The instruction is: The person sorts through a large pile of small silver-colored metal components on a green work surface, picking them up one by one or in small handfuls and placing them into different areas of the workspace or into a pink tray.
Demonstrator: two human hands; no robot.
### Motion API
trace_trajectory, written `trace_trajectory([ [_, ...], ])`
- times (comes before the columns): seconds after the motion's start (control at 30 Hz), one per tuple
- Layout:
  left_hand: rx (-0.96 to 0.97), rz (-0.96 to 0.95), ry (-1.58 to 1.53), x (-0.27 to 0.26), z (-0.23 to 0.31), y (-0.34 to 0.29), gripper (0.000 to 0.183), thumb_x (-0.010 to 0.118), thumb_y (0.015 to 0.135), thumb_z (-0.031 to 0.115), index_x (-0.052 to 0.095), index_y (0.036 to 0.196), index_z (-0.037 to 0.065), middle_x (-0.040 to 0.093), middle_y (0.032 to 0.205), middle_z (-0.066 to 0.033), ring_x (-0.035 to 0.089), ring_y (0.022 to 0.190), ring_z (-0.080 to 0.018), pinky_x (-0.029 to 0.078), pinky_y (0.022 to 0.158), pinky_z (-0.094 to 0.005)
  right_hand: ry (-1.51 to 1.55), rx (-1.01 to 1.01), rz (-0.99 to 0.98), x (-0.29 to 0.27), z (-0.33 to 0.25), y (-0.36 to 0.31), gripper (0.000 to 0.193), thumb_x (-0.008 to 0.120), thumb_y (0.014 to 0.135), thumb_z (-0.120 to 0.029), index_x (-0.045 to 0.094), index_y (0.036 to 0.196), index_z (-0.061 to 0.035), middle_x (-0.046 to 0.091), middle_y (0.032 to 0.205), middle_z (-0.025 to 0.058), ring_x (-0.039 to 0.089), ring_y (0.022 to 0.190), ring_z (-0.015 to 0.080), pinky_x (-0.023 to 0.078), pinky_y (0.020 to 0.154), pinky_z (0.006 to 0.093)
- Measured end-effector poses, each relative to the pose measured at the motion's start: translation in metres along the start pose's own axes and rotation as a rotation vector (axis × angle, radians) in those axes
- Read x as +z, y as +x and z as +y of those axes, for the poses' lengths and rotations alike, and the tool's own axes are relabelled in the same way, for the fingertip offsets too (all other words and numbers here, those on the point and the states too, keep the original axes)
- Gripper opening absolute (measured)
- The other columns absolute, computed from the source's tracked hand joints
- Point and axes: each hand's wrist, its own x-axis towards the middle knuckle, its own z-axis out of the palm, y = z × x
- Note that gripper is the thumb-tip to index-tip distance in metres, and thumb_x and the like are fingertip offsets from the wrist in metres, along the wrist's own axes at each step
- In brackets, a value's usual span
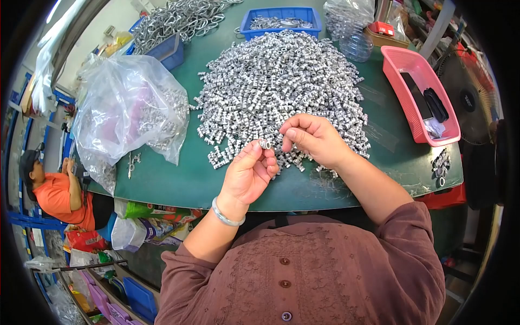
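Green table [179,190] fills the space under and beyond the fingers, its near edge curving just short of the person's body. At the centre, the left hand [245,177] pinches a small silver piece [265,144] between thumb and forefinger, its other fingers curled in toward the palm. Just right of that pinch is the right hand [322,144], fingers bent, thumb brought close to the forefinger; whether anything tiny sits between those tips is too small to tell. A pale bangle [226,218] circles the left wrist. Right beyond the fingertips spreads a broad pile [276,81] of similar silver pieces, its near edge reaching under both hands. Left of the fingers lies a clear bag [116,116], more pieces showing through its side. Well to the right stands a pink basket [395,78] with a dark flat item [416,96] and a black case [435,104] in it; a few loose bits [441,165] lie nearer the table's edge. Past the pile, farthest ahead, sit a blue tray [260,34] and, to its left, a heap of metal loops [181,24]. Far off to the left, a co-worker [57,192] in orange faces the table.
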Motion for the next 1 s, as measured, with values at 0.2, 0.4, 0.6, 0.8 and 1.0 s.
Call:
trace_trajectory([
  [0.2, -0.010, 0.010, -0.046, 0.002, -0.003, 0.001, 0.013, 0.047, 0.088, 0.016, 0.055, 0.086, 0.005, 0.059, 0.081, -0.0077, 0.054, 0.068, -0.0155, 0.046, 0.065, -0.0283, 0.225, 0.173, 0.024, 0.000, -0.005, -0.001, 0.017, 0.051, 0.086, -0.014, 0.052, 0.099, -0.0036, 0.060, 0.086, 0.0072, 0.053, 0.065, 0.0078, 0.043, 0.057, 0.0205],
  [0.4, 0.010, 0.131, 0.032, 0.011, 0.000, -0.002, 0.013, 0.047, 0.083, 0.013, 0.052, 0.090, 0.003, 0.059, 0.084, -0.0102, 0.055, 0.070, -0.0184, 0.047, 0.063, -0.0287, 0.328, 0.061, 0.005, 0.000, 0.002, 0.000, 0.013, 0.049, 0.086, -0.009, 0.050, 0.098, -0.0051, 0.060, 0.095, 0.0079, 0.055, 0.073, 0.0097, 0.045, 0.065, 0.0226],
  [0.6, -0.031, 0.072, 0.282, 0.027, -0.008, -0.004, 0.019, 0.049, 0.086, 0.016, 0.055, 0.096, 0.001, 0.056, 0.077, -0.0048, 0.050, 0.064, -0.0124, 0.039, 0.052, -0.0235, 0.331, 0.020, -0.010, 0.004, 0.000, 0.001, 0.010, 0.048, 0.086, -0.008, 0.049, 0.096, -0.0043, 0.059, 0.099, 0.0111, 0.055, 0.084, 0.0115, 0.044, 0.077, 0.0259],
  [0.8, -0.029, 0.124, 0.215, 0.043, -0.005, -0.001, 0.027, 0.046, 0.088, 0.020, 0.052, 0.106, 0.001, 0.056, 0.076, -0.0041, 0.049, 0.062, -0.0118, 0.039, 0.051, -0.0228, 0.380, 0.035, -0.009, 0.003, 0.004, 0.000, 0.010, 0.048, 0.086, -0.008, 0.049, 0.095, -0.0040, 0.059, 0.098, 0.0104, 0.055, 0.085, 0.0118, 0.044, 0.079, 0.0271],
  [1.0, -0.025, 0.128, 0.291, 0.033, -0.006, 0.001, 0.027, 0.042, 0.090, 0.025, 0.054, 0.101, 0.003, 0.055, 0.077, -0.0045, 0.046, 0.058, -0.0109, 0.037, 0.048, -0.0214, 0.274, -0.001, -0.053, 0.004, 0.006, -0.001, 0.014, 0.047, 0.087, -0.008, 0.047, 0.100, -0.0028, 0.058, 0.096, 0.0083, 0.054, 0.086, 0.0110, 0.043, 0.080, 0.0267],
])
